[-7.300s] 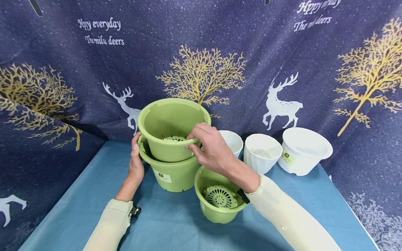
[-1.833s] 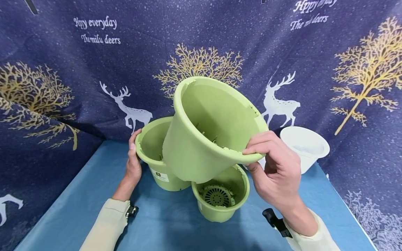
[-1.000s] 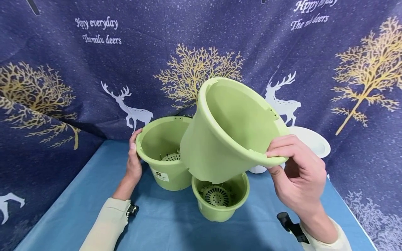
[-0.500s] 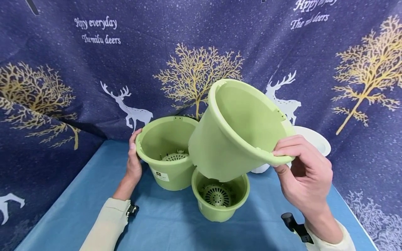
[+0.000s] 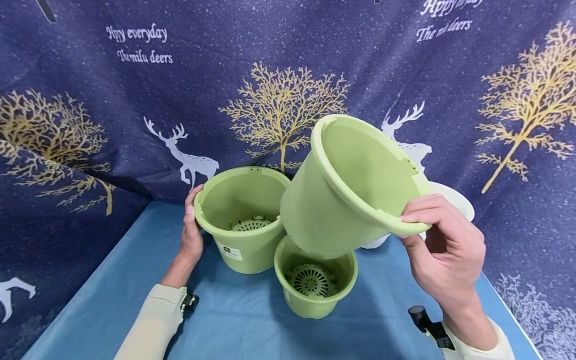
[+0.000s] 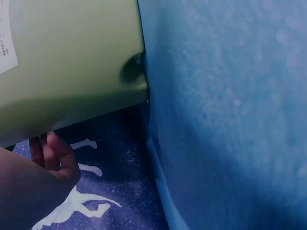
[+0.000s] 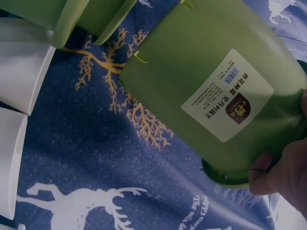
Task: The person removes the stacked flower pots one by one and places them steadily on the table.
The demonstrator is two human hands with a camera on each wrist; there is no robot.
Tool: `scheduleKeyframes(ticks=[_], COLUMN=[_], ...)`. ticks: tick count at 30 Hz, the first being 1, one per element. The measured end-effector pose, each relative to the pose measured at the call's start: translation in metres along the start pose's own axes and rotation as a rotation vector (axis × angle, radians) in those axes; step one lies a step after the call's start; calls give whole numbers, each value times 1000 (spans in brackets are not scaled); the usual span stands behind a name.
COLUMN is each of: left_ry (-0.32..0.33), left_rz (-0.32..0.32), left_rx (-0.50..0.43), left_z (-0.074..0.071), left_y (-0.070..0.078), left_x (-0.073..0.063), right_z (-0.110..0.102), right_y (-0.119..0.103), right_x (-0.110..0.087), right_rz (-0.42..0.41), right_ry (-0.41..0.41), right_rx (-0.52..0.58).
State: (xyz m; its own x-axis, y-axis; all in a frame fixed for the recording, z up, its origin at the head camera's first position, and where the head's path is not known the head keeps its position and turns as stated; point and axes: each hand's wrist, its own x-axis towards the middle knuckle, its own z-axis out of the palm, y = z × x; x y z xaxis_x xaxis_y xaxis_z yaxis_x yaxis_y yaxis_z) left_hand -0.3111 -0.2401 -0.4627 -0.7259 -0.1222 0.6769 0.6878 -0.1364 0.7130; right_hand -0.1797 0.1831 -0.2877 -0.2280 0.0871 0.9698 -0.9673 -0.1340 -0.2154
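A light green plastic flower pot [image 5: 324, 210] hangs tilted in the air, its mouth towards the upper right. My right hand [image 5: 445, 250] pinches its rim, thumb below and fingers above. In the right wrist view the pot's side carries a white label [image 7: 228, 96]. At left, a larger green pot [image 5: 247, 250] stands upright on the table. My left hand [image 5: 192, 235] touches its outer left side near the rim; in the left wrist view the fingertips rest against its wall [image 6: 72, 57]. A smaller green pot [image 5: 310, 306] stands in front, below the lifted one.
White pots stand at the back right, mostly hidden in the head view: one rim [image 5: 456, 197] shows behind my right hand, and a white base [image 5: 375, 242] under the lifted pot. A blue cloth [image 5: 225, 320] covers the table. A printed dark curtain [image 5: 279, 30] hangs behind.
Earlier the middle pot sat inside the larger pot with my right hand at its rim. It has been lifted out, tilted and carried right, more slowly of late. My left hand stays in place.
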Motion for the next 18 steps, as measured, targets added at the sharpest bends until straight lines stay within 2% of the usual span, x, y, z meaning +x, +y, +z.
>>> scheduleKeyframes(ticks=[18], left_ry=[26], left_rz=[2], left_rx=[-12], left_z=[2], left_y=[0], left_x=[0], right_z=[-11], right_y=[0], right_x=[-3], right_rz=[10], right_ry=[17], right_rx=[-10])
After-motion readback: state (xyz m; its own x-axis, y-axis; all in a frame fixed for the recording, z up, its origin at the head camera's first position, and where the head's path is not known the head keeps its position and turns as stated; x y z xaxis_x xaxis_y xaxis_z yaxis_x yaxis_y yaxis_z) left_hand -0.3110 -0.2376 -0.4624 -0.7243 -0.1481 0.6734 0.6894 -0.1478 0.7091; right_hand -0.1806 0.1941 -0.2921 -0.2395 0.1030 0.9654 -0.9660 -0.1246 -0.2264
